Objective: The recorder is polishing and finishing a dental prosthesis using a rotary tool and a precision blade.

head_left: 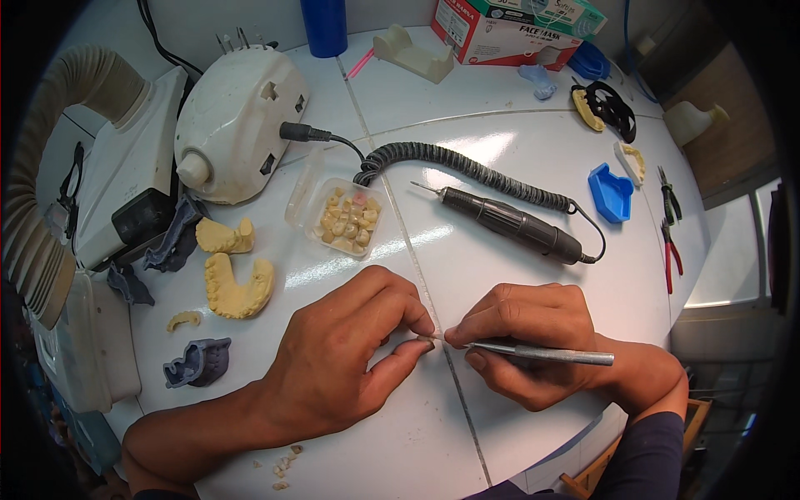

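Note:
In the middle of the white table, my left hand [350,342] pinches a tiny pale piece [437,337] between thumb and fingertips; it is too small to name. My right hand [533,342] grips a slim silver metal hand tool [558,355] like a pen. The tool's working end points left toward the pinched piece, partly hidden by my fingers. Just beyond my left hand stands an open clear plastic box [350,218] filled with yellowish artificial teeth [346,223]. Several small pale fragments [288,468] lie near my left forearm.
Cream dental casts [239,287] and grey dental impressions [198,363] lie on the left. Behind them stands a white motor unit [229,125], its coiled cord running to a black rotary handpiece [512,223]. A blue mould [611,193] and red-handled pliers [672,258] lie right.

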`<action>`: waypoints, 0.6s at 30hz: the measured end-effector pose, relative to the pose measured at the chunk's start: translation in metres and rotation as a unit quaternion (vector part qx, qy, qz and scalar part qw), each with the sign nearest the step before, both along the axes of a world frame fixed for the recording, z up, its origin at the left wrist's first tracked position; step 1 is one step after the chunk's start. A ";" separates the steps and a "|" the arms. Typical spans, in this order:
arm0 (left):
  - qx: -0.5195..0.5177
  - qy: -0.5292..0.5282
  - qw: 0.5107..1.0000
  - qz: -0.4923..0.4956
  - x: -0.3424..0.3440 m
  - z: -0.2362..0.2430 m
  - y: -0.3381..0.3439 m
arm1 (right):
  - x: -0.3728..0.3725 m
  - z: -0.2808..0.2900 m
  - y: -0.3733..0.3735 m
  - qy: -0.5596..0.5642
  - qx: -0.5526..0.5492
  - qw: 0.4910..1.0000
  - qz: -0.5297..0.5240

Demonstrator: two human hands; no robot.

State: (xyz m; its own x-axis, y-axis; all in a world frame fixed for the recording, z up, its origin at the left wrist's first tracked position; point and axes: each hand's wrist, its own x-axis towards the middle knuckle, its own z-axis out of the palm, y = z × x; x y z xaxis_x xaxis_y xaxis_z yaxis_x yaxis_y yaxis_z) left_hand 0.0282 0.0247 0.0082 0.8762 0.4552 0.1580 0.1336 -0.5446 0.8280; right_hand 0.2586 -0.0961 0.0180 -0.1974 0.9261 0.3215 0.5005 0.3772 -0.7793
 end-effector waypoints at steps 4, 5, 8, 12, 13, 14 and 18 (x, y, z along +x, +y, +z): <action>-0.020 -0.018 1.000 -0.003 -0.001 -0.004 -0.002 | 0.000 0.003 0.000 -0.006 0.002 1.000 0.000; -0.037 -0.033 0.999 0.000 -0.001 -0.005 -0.002 | -0.001 0.004 -0.001 -0.004 0.009 1.000 -0.003; -0.081 -0.051 0.995 0.008 -0.003 -0.006 -0.002 | -0.001 0.005 -0.001 -0.011 0.032 0.999 -0.006; -0.166 -0.095 0.981 0.009 -0.004 -0.009 0.002 | -0.002 0.009 -0.004 -0.031 0.041 0.999 -0.009; -0.165 -0.095 0.982 0.008 -0.005 -0.008 0.002 | -0.003 0.009 -0.004 -0.021 0.034 0.999 -0.017; -0.209 -0.094 0.973 0.013 -0.006 -0.007 0.002 | -0.004 0.010 -0.004 -0.011 0.026 0.999 -0.026; -0.285 -0.053 0.957 0.028 -0.004 0.004 0.003 | -0.002 0.003 -0.003 0.007 0.040 0.999 -0.020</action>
